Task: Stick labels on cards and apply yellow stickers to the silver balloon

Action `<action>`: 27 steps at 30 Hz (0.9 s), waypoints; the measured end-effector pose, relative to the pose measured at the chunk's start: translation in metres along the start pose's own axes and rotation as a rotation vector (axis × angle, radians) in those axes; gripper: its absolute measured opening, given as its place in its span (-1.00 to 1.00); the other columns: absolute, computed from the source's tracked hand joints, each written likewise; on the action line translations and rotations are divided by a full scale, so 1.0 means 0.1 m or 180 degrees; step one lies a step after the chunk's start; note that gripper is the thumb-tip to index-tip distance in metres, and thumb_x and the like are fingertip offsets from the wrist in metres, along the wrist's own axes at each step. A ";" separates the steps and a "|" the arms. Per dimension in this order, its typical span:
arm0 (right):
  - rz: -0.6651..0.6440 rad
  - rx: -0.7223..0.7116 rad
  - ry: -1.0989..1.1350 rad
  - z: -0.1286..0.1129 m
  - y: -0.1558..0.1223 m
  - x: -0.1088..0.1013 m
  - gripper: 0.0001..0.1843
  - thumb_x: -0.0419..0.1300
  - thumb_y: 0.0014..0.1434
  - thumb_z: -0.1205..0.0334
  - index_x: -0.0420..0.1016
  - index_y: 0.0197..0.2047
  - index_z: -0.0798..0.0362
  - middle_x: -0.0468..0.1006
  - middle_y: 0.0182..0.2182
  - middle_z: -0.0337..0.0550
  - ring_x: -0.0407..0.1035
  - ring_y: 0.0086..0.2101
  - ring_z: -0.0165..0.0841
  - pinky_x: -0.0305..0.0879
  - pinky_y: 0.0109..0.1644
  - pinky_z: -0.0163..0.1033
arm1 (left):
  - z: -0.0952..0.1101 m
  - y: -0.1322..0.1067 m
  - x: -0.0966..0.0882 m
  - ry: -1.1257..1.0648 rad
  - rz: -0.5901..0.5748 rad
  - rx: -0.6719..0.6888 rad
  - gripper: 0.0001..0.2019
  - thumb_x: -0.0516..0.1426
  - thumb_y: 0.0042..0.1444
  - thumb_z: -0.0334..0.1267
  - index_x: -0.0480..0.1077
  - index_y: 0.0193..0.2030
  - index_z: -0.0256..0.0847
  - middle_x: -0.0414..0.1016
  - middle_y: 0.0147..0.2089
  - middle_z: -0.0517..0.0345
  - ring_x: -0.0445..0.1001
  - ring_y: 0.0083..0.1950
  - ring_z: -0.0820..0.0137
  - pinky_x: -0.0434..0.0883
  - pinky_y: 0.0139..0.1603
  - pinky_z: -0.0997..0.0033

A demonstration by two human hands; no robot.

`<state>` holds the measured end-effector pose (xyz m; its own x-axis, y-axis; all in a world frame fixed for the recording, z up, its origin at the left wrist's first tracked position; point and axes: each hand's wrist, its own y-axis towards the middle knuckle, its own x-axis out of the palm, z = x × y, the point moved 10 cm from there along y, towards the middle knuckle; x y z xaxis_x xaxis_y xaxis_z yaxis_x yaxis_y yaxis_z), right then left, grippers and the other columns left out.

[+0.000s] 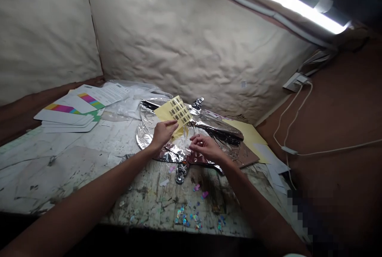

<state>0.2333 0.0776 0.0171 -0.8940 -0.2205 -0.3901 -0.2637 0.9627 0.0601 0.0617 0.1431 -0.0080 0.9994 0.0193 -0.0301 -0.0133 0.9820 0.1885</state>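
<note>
My left hand [163,134] grips a yellow sheet of barcode stickers [180,112] by its lower edge, thumb on top. The sheet is tilted up, with rows of small dark labels on its right part and bare yellow backing on its left. Under both hands lie shiny silver foil balloons [146,119], flat and overlapping on the table. Just right of the sheet, my right hand [205,146] hovers low over the foil with its fingers curled together. Whatever its fingertips may pinch is too small to tell.
White cards with rainbow stripes [68,119] are stacked at the left, beside clear plastic bags [128,104]. Yellow paper [249,133] and brown cardboard [249,157] lie at the right. Shiny confetti [186,219] dots the worn table's [143,205] front. White cables [294,119] hang from a wall socket [296,82].
</note>
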 end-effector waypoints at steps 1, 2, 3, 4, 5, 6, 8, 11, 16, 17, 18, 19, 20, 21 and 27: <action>-0.0054 0.0132 0.0008 0.13 -0.06 0.03 -0.62 0.38 -0.06 -0.05 0.52 -0.48 0.13 0.40 -0.12 -0.05 0.41 -0.23 -0.32 0.40 -0.18 -0.21 | -0.02 0.01 -0.01 0.0047 0.0013 0.0021 -0.60 0.24 0.05 -0.05 0.55 -0.02 -0.23 0.57 0.03 -0.06 0.54 0.01 0.17 0.46 0.04 0.19; -0.0055 0.0188 0.0005 0.23 -0.10 0.06 -0.63 0.38 -0.06 -0.05 0.52 -0.48 0.13 0.39 -0.12 -0.05 0.41 -0.25 -0.33 0.40 -0.20 -0.21 | -0.03 0.02 -0.01 0.0090 0.0017 0.0051 -0.61 0.24 0.05 -0.06 0.56 -0.03 -0.23 0.58 0.01 -0.06 0.53 0.01 0.17 0.43 0.08 0.18; -0.0036 0.0178 -0.0013 0.30 -0.13 0.07 -0.64 0.38 -0.05 -0.04 0.52 -0.49 0.12 0.38 -0.13 -0.05 0.41 -0.26 -0.33 0.41 -0.21 -0.21 | -0.04 0.02 0.00 0.0120 -0.0009 0.0068 -0.61 0.24 0.05 -0.06 0.56 -0.03 -0.23 0.58 0.00 -0.06 0.53 0.01 0.18 0.42 0.10 0.18; -0.0017 0.0129 -0.0046 0.34 -0.14 0.09 -0.64 0.38 -0.04 -0.03 0.52 -0.49 0.12 0.37 -0.14 -0.06 0.41 -0.26 -0.33 0.42 -0.21 -0.21 | -0.05 0.02 0.00 0.0122 -0.0039 0.0062 -0.60 0.24 0.05 -0.05 0.56 -0.03 -0.23 0.58 0.00 -0.06 0.54 0.00 0.17 0.41 0.10 0.17; -0.0021 0.0079 -0.0087 0.37 -0.14 0.11 -0.65 0.37 -0.04 -0.02 0.52 -0.50 0.12 0.37 -0.14 -0.06 0.41 -0.25 -0.33 0.43 -0.22 -0.22 | -0.06 0.01 0.01 0.0095 -0.0065 0.0030 -0.58 0.25 0.04 -0.04 0.55 -0.02 -0.24 0.58 0.01 -0.07 0.54 -0.01 0.17 0.42 0.09 0.16; -0.0036 0.0052 -0.0113 0.39 -0.14 0.12 -0.65 0.37 -0.02 -0.02 0.52 -0.49 0.12 0.36 -0.14 -0.06 0.41 -0.26 -0.33 0.43 -0.23 -0.22 | -0.07 0.01 0.02 0.0047 -0.0091 -0.0015 -0.57 0.25 0.03 -0.03 0.55 -0.01 -0.24 0.57 0.01 -0.07 0.55 -0.03 0.16 0.43 0.06 0.15; -0.0063 0.0083 -0.0118 0.41 -0.13 0.14 -0.65 0.35 0.00 -0.02 0.51 -0.48 0.13 0.35 -0.12 -0.06 0.42 -0.32 -0.37 0.44 -0.29 -0.23 | -0.08 0.00 0.01 -0.0039 -0.0095 -0.0065 -0.55 0.26 0.01 -0.02 0.55 -0.01 -0.24 0.57 0.01 -0.08 0.55 -0.05 0.16 0.45 0.03 0.16; -0.0029 0.0038 -0.0400 0.33 -0.13 0.13 -0.72 0.33 0.05 0.05 0.51 -0.48 0.11 0.38 -0.13 -0.08 0.42 -0.33 -0.38 0.42 -0.28 -0.22 | -0.06 0.00 -0.01 -0.0007 -0.0037 -0.0020 -0.59 0.27 0.00 -0.04 0.56 -0.04 -0.22 0.58 -0.01 -0.06 0.55 -0.04 0.18 0.45 0.01 0.21; 0.0212 -0.0262 -0.1545 0.08 -0.19 0.14 -0.88 0.32 0.07 0.33 0.50 -0.48 0.07 0.44 -0.25 -0.14 0.39 -0.22 -0.33 0.32 -0.11 -0.19 | -0.08 0.00 0.02 0.0013 -0.0075 -0.0073 -0.59 0.25 0.02 -0.04 0.55 -0.02 -0.20 0.58 -0.01 -0.06 0.56 -0.10 0.21 0.49 -0.08 0.23; 0.0236 -0.0305 -0.1714 0.05 -0.21 0.16 -0.88 0.31 0.07 0.35 0.49 -0.48 0.07 0.44 -0.26 -0.14 0.38 -0.22 -0.33 0.30 -0.11 -0.19 | -0.10 -0.01 0.03 -0.0029 -0.0092 -0.0109 -0.57 0.25 0.02 -0.03 0.54 -0.01 -0.20 0.58 -0.01 -0.06 0.56 -0.13 0.22 0.50 -0.12 0.24; 0.0249 -0.0346 -0.1863 0.02 -0.22 0.19 -0.89 0.31 0.07 0.35 0.48 -0.46 0.07 0.43 -0.26 -0.13 0.37 -0.22 -0.33 0.30 -0.11 -0.19 | -0.11 -0.01 0.04 -0.0071 -0.0105 -0.0150 -0.56 0.25 0.02 -0.02 0.54 0.00 -0.20 0.58 -0.01 -0.06 0.56 -0.16 0.23 0.51 -0.17 0.25; 0.0248 -0.0388 -0.2001 0.00 -0.23 0.22 -0.91 0.30 0.09 0.34 0.48 -0.43 0.08 0.42 -0.24 -0.12 0.37 -0.23 -0.33 0.29 -0.11 -0.19 | -0.12 -0.01 0.04 -0.0104 -0.0108 -0.0188 -0.55 0.25 0.01 -0.02 0.53 0.01 -0.20 0.58 -0.02 -0.06 0.56 -0.19 0.25 0.51 -0.21 0.27; 0.0247 -0.0429 -0.2132 -0.01 -0.25 0.25 -0.93 0.28 0.12 0.32 0.48 -0.40 0.08 0.42 -0.22 -0.10 0.36 -0.22 -0.32 0.29 -0.12 -0.19 | -0.12 -0.02 0.04 -0.0110 -0.0104 -0.0209 -0.54 0.25 0.01 -0.02 0.53 0.01 -0.21 0.58 -0.03 -0.06 0.56 -0.21 0.26 0.51 -0.24 0.29; 0.0266 -0.0463 -0.2241 -0.02 -0.26 0.26 -0.95 0.27 0.13 0.31 0.47 -0.35 0.08 0.41 -0.19 -0.08 0.36 -0.21 -0.31 0.29 -0.12 -0.19 | -0.12 -0.02 0.04 -0.0084 -0.0093 -0.0204 -0.55 0.25 0.01 -0.03 0.54 0.00 -0.22 0.59 -0.05 -0.07 0.56 -0.23 0.27 0.51 -0.26 0.31; 0.0532 -0.0513 -0.2434 -0.09 -0.34 0.04 -0.77 0.24 0.15 0.33 0.44 -0.08 0.03 0.43 -0.13 -0.06 0.40 -0.27 -0.31 0.33 -0.20 -0.21 | -0.13 0.00 0.03 -0.0143 -0.0087 -0.0206 -0.57 0.26 0.01 -0.06 0.54 0.00 -0.23 0.57 -0.02 -0.09 0.55 -0.25 0.29 0.52 -0.32 0.34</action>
<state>0.2350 0.0420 0.0218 -0.4453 0.1494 -0.8828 -0.2496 0.9262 0.2826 0.0641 0.1453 -0.0210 0.9998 -0.0148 0.0099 0.0135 0.9922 0.1242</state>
